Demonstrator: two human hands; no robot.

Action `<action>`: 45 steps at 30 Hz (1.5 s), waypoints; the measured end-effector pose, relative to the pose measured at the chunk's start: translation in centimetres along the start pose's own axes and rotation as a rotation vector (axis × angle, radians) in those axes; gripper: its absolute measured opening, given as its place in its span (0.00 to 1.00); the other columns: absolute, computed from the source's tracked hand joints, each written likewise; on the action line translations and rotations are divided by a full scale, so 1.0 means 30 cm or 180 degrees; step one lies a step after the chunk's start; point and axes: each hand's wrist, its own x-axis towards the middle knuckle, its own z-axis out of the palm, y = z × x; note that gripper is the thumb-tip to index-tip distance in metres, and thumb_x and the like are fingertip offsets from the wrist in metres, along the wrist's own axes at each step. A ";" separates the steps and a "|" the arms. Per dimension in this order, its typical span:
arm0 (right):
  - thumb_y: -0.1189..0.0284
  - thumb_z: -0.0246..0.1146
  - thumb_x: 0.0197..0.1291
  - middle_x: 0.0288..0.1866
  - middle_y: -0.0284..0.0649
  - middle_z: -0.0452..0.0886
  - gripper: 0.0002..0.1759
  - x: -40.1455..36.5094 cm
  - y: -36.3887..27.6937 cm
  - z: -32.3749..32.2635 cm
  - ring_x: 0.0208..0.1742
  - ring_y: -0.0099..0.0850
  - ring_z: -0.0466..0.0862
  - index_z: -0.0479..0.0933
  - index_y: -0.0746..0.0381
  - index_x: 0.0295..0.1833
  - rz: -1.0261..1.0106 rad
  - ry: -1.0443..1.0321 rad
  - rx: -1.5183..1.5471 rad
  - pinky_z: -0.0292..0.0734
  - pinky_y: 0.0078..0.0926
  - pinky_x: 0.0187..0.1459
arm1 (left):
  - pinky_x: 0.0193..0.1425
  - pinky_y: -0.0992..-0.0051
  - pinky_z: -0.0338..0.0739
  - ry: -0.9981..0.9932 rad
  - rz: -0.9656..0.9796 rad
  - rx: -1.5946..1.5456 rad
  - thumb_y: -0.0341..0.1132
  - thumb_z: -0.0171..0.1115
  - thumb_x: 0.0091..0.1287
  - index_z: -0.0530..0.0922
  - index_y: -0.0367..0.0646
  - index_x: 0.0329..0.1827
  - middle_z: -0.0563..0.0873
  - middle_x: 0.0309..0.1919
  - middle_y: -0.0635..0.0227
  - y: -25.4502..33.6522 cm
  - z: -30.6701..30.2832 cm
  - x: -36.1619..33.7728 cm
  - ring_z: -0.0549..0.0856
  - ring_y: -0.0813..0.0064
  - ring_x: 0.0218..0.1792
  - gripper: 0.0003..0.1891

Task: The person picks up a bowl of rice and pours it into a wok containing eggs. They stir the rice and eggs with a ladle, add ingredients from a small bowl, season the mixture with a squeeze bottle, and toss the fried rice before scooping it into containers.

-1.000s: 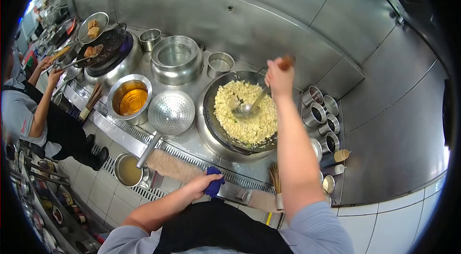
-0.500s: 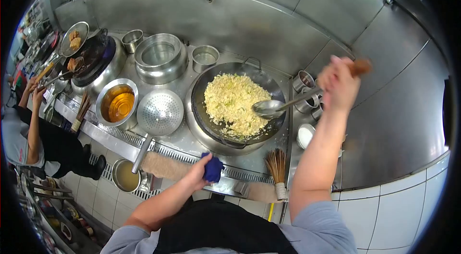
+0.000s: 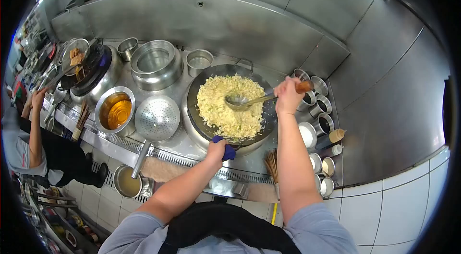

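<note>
A large black wok (image 3: 265,80) sits on the burner, holding a wide heap of yellow fried rice (image 3: 213,93) with green bits. My right hand (image 3: 287,96) is closed round the wooden-ended handle of a metal ladle (image 3: 238,104), whose bowl rests in the middle of the rice. At the wok's near rim, my left hand (image 3: 217,151) grips a folded dark blue cloth (image 3: 229,152). The cloth covers the near wok handle, so the grip beneath it is hidden.
Left of the wok are a perforated strainer (image 3: 157,117), a pot of amber oil (image 3: 102,117) and a water pot (image 3: 136,74). Several seasoning containers (image 3: 307,134) line the right side. A bamboo brush (image 3: 271,165) stands near the front edge. Another person's hands (image 3: 36,99) work at the far-left wok.
My right hand has come down and left, bringing the ladle bowl from the wok's right side into the rice. My left hand has moved the cloth up and right to the wok's rim.
</note>
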 end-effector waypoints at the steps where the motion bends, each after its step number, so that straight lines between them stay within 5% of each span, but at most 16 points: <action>1: 0.76 0.56 0.58 0.12 0.28 0.58 0.13 0.032 -0.020 0.022 0.09 0.23 0.59 0.62 0.57 0.24 0.0298 -0.0286 0.0015 0.55 0.25 0.12 | 0.25 0.67 0.75 -0.0012 0.0037 -0.0034 0.32 0.58 0.58 0.72 0.44 0.42 0.78 0.29 0.65 0.002 0.013 0.028 0.80 0.68 0.28 0.10; 7: 0.76 0.60 0.57 0.13 0.28 0.61 0.10 0.187 -0.271 0.107 0.09 0.20 0.60 0.65 0.57 0.28 -0.0315 -0.0800 0.0153 0.55 0.23 0.11 | 0.29 0.67 0.77 0.0055 0.0280 -0.0215 0.28 0.56 0.57 0.73 0.39 0.41 0.77 0.30 0.64 -0.012 -0.025 0.041 0.80 0.67 0.29 0.09; 10: 0.74 0.59 0.59 0.12 0.29 0.61 0.11 0.100 0.013 0.035 0.09 0.23 0.62 0.64 0.58 0.27 -0.0551 0.0076 -0.0154 0.57 0.22 0.12 | 0.31 0.68 0.77 -0.0166 0.0297 -0.0140 0.28 0.55 0.57 0.73 0.38 0.40 0.78 0.31 0.64 -0.032 -0.060 0.059 0.80 0.68 0.29 0.09; 13: 0.75 0.60 0.57 0.12 0.29 0.61 0.10 0.194 -0.038 0.071 0.09 0.22 0.62 0.64 0.58 0.29 0.0430 -0.0622 -0.0255 0.57 0.23 0.11 | 0.30 0.70 0.76 -0.0020 0.0496 -0.0120 0.28 0.54 0.57 0.73 0.39 0.40 0.78 0.30 0.65 -0.023 -0.039 0.054 0.79 0.69 0.28 0.08; 16: 0.76 0.60 0.56 0.12 0.28 0.60 0.12 0.249 -0.209 0.123 0.09 0.20 0.60 0.64 0.57 0.26 0.0186 -0.0814 -0.0279 0.54 0.22 0.10 | 0.29 0.70 0.75 -0.0230 0.0468 -0.0247 0.27 0.54 0.58 0.73 0.38 0.40 0.77 0.29 0.65 -0.007 -0.038 0.048 0.79 0.69 0.28 0.08; 19: 0.77 0.59 0.57 0.11 0.29 0.60 0.11 0.218 -0.143 0.046 0.08 0.21 0.60 0.63 0.58 0.27 -0.0517 0.0036 0.0529 0.55 0.22 0.11 | 0.30 0.70 0.75 -0.0173 0.0448 -0.0201 0.28 0.54 0.58 0.73 0.37 0.40 0.77 0.29 0.65 -0.019 -0.041 0.039 0.79 0.69 0.28 0.08; 21: 0.77 0.59 0.58 0.11 0.29 0.60 0.12 0.139 0.019 0.044 0.08 0.21 0.59 0.63 0.58 0.27 -0.0191 0.0228 0.0152 0.54 0.23 0.11 | 0.31 0.70 0.75 -0.0042 0.0535 -0.0172 0.28 0.54 0.58 0.73 0.36 0.40 0.77 0.29 0.65 -0.011 -0.032 0.043 0.79 0.69 0.28 0.09; 25: 0.75 0.58 0.57 0.12 0.31 0.60 0.12 0.279 -0.140 0.125 0.08 0.22 0.59 0.63 0.60 0.25 0.0642 -0.0755 -0.0289 0.54 0.25 0.11 | 0.32 0.70 0.75 -0.0160 0.0513 -0.0045 0.29 0.54 0.58 0.73 0.36 0.41 0.78 0.30 0.65 -0.021 -0.041 0.045 0.79 0.69 0.29 0.09; 30: 0.75 0.58 0.57 0.12 0.30 0.60 0.12 0.264 -0.054 0.125 0.08 0.22 0.59 0.63 0.58 0.24 -0.0559 0.0252 0.0327 0.55 0.24 0.11 | 0.34 0.71 0.76 -0.0016 0.0478 -0.0078 0.29 0.55 0.57 0.73 0.36 0.43 0.78 0.30 0.65 0.013 -0.031 -0.001 0.79 0.70 0.30 0.11; 31: 0.76 0.58 0.57 0.11 0.31 0.60 0.13 0.223 0.008 0.143 0.08 0.23 0.60 0.62 0.57 0.24 -0.0369 0.0651 -0.0047 0.57 0.24 0.12 | 0.33 0.71 0.76 -0.0135 0.0407 -0.0089 0.29 0.55 0.57 0.74 0.37 0.44 0.78 0.30 0.66 0.023 -0.027 -0.004 0.79 0.71 0.29 0.12; 33: 0.76 0.58 0.56 0.10 0.30 0.60 0.13 0.263 0.000 0.145 0.08 0.22 0.59 0.62 0.57 0.24 0.0769 -0.0327 -0.0170 0.57 0.24 0.12 | 0.30 0.70 0.75 0.0058 0.0571 -0.0077 0.30 0.56 0.57 0.73 0.38 0.43 0.77 0.29 0.66 0.009 -0.030 0.047 0.79 0.71 0.28 0.11; 36: 0.75 0.57 0.59 0.10 0.28 0.57 0.17 0.204 -0.221 0.257 0.08 0.20 0.56 0.60 0.55 0.20 0.0978 -0.1532 -0.0309 0.52 0.25 0.12 | 0.26 0.71 0.73 -0.0161 0.0195 -0.0071 0.35 0.60 0.57 0.72 0.42 0.44 0.78 0.29 0.67 0.032 -0.037 -0.006 0.79 0.72 0.27 0.14; 39: 0.76 0.57 0.60 0.11 0.28 0.59 0.15 -0.004 -0.297 0.241 0.09 0.19 0.59 0.62 0.56 0.23 0.0453 -0.1587 -0.0177 0.53 0.22 0.11 | 0.26 0.71 0.74 -0.0642 -0.0318 -0.0251 0.41 0.62 0.58 0.72 0.45 0.47 0.78 0.30 0.68 0.011 -0.097 0.037 0.79 0.72 0.27 0.17; 40: 0.78 0.58 0.60 0.13 0.29 0.63 0.11 -0.071 -0.177 0.245 0.10 0.20 0.63 0.65 0.59 0.27 0.0445 -0.0813 -0.0683 0.55 0.20 0.11 | 0.29 0.68 0.76 -0.0762 -0.0598 -0.0328 0.46 0.63 0.59 0.72 0.48 0.49 0.80 0.34 0.67 0.010 -0.118 0.038 0.81 0.70 0.30 0.19; 42: 0.78 0.60 0.58 0.14 0.31 0.66 0.08 0.016 0.105 0.152 0.10 0.21 0.65 0.67 0.61 0.31 -0.0444 -0.0699 -0.1236 0.58 0.21 0.12 | 0.29 0.68 0.78 -0.0599 -0.0760 -0.0435 0.48 0.63 0.59 0.72 0.48 0.48 0.79 0.35 0.66 0.057 -0.105 -0.058 0.81 0.70 0.31 0.20; 45: 0.77 0.61 0.58 0.14 0.30 0.65 0.09 0.086 -0.055 0.254 0.10 0.21 0.64 0.66 0.60 0.31 0.0163 -0.0538 -0.0881 0.58 0.22 0.13 | 0.30 0.65 0.79 -0.0518 -0.0971 -0.0613 0.49 0.64 0.60 0.71 0.50 0.49 0.79 0.39 0.64 0.074 -0.104 -0.066 0.82 0.68 0.34 0.20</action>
